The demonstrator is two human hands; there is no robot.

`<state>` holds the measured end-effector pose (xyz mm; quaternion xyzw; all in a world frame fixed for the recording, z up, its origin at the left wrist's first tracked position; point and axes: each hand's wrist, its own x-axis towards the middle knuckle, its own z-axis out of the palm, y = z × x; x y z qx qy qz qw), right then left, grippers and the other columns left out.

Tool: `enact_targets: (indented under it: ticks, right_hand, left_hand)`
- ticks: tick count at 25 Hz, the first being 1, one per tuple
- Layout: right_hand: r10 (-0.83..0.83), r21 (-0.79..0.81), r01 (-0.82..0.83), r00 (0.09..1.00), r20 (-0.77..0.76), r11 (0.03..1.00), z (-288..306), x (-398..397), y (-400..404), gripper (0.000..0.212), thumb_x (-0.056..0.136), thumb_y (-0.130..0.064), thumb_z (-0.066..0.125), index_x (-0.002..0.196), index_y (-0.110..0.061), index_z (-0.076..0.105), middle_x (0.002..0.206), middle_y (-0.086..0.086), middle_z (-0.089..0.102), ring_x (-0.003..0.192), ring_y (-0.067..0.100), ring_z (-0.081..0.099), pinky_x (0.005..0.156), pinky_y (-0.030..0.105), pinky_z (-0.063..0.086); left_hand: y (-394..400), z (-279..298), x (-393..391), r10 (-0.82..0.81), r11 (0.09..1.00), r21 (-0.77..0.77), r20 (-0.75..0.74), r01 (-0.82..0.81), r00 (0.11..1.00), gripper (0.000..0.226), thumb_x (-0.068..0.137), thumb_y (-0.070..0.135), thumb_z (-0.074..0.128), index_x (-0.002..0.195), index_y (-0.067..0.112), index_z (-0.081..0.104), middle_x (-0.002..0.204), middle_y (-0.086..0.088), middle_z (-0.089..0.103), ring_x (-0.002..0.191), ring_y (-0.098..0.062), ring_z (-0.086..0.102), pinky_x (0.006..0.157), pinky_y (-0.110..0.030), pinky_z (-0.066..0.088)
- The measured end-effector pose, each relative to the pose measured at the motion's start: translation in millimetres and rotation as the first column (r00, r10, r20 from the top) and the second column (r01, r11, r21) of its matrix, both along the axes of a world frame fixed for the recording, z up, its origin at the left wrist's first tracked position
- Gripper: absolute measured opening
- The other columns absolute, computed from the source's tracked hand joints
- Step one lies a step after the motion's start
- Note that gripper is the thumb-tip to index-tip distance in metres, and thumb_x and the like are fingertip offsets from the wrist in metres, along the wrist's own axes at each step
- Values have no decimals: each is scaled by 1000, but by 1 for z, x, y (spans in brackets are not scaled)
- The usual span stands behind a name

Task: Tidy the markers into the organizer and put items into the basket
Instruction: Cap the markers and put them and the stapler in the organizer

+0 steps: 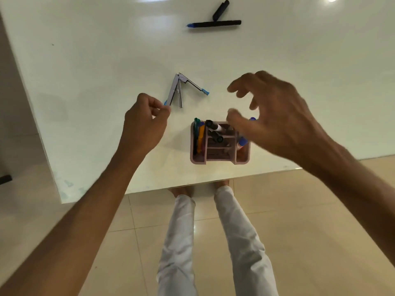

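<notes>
My left hand (145,118) has its grip closed to a pinch, thumb and forefinger nipping the blue-capped end of one arm of a thin metal stapler (181,89), which lies swung wide open on the table (96,60), its bright steel arms splayed in a narrow V and a second blue tip on the far arm. The table is smooth, glossy and white, with soft reflections of ceiling light. Just right of the stapler, near the table's front edge, stands the organizer (220,159), a dull pink plastic caddy with rounded corners and slotted compartments: green and orange markers (199,135) stand in its left slot, black-capped ones lean in the middle, a blue-capped one in the right. My right hand (275,116) hovers over the organizer's right side, its grip spread, fingers loosely curved, holding nothing. Far back on the table lies a slim black marker with a blue tip (213,23), its black cap (220,9) touching it at an angle.
</notes>
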<state>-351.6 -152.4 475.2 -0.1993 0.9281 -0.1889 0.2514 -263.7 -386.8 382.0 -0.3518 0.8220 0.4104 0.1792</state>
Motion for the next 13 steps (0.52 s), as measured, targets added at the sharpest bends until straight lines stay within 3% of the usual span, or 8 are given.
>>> enact_targets:
  ticks: [1,3,5,7,9,10,11,13]
  right_hand:
    - [-61,-36,60,998,-26,998,-2,-9,0,39,91,-43,57,124,-25,65,113,-6,69,88,15,66,80,39,56]
    - [-110,-50,107,992,-55,993,-6,-23,1,27,94,-33,58,116,-22,70,105,-6,73,80,16,68,79,38,57]
    - [-91,-37,90,995,-33,995,-9,-27,-2,24,96,-28,59,114,-19,72,103,-5,74,79,16,69,79,34,55]
    - [-62,-38,61,998,-13,997,-10,-23,-4,24,97,-30,60,117,-20,70,107,-5,73,83,15,69,76,30,53]
    - [-56,-60,56,998,5,997,-13,-13,-6,32,97,-33,62,126,-21,65,117,-3,68,92,15,67,77,30,53]
    - [-69,-76,71,997,25,995,-14,-8,-9,40,96,-36,64,133,-22,60,125,-2,64,99,15,65,79,32,54]
    - [-94,-98,99,994,56,990,-16,-4,-12,51,94,-38,67,140,-22,54,135,0,59,107,15,62,83,32,54]
    - [-104,-134,119,988,111,984,-19,0,-21,80,88,-43,76,154,-22,37,152,4,45,127,17,54,94,30,48]
  left_hand:
    - [2,-9,-9,-129,983,-127,32,132,991,49,99,54,59,125,14,54,112,-1,66,101,-26,67,80,-38,48]
    - [12,-26,-24,-374,809,-395,224,435,900,71,97,66,53,138,9,43,124,-13,60,107,-35,65,79,-45,47]
    - [18,-38,-36,-444,725,-414,331,551,833,72,100,63,51,142,6,38,125,-19,61,103,-39,66,74,-44,43]
    - [18,-42,-48,-435,806,-271,333,527,836,58,104,52,50,139,7,41,117,-17,68,92,-35,67,72,-40,44]
    - [10,-33,-58,-215,977,70,305,203,928,46,101,48,52,129,12,50,112,-14,74,85,-28,72,74,-37,55]
    - [6,-22,-60,-53,963,268,328,-39,943,39,99,48,53,121,15,56,111,-13,76,82,-24,72,73,-35,57]
    - [4,-9,-60,29,904,389,353,-175,935,34,100,48,52,112,17,60,110,-11,77,79,-21,71,71,-33,56]
    - [2,17,-52,-1,849,500,325,-171,946,34,102,48,49,101,18,65,102,-7,79,79,-18,69,73,-35,53]
